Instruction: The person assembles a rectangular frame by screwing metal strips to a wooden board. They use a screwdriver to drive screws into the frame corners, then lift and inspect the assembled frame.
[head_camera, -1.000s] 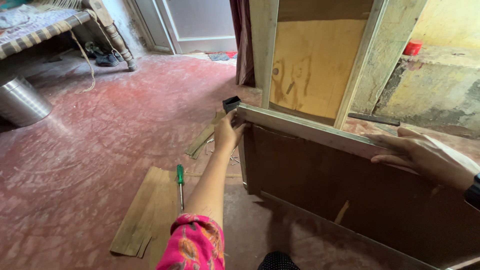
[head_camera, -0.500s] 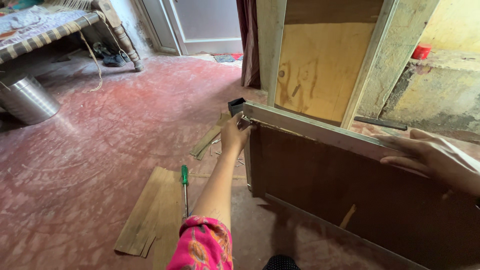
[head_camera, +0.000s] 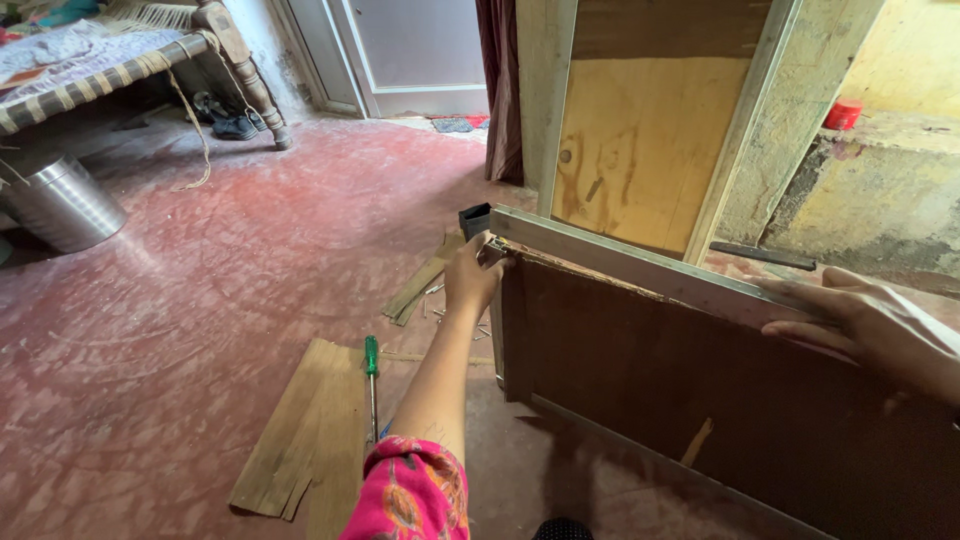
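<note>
Left hand (head_camera: 472, 278) grips the near corner of the brown panel (head_camera: 720, 400), fingers curled shut around the top rail (head_camera: 640, 265) just below a small black block (head_camera: 475, 218) on that corner. Right hand (head_camera: 865, 325) lies flat along the rail's far end, fingers stretched out, pressing rather than clasping. The panel stands on edge on the red floor (head_camera: 230, 290), tilted slightly. Behind it a plywood door (head_camera: 640, 150) leans in its frame, close to the rail, so there is little room that way. Left of the panel lie a green screwdriver (head_camera: 371, 385), veneer sheets (head_camera: 305, 440), thin strips (head_camera: 420, 290) and scattered nails. Farther left the floor opens wide toward a steel drum (head_camera: 60, 205) and a cot (head_camera: 110, 60), both well apart.
</note>
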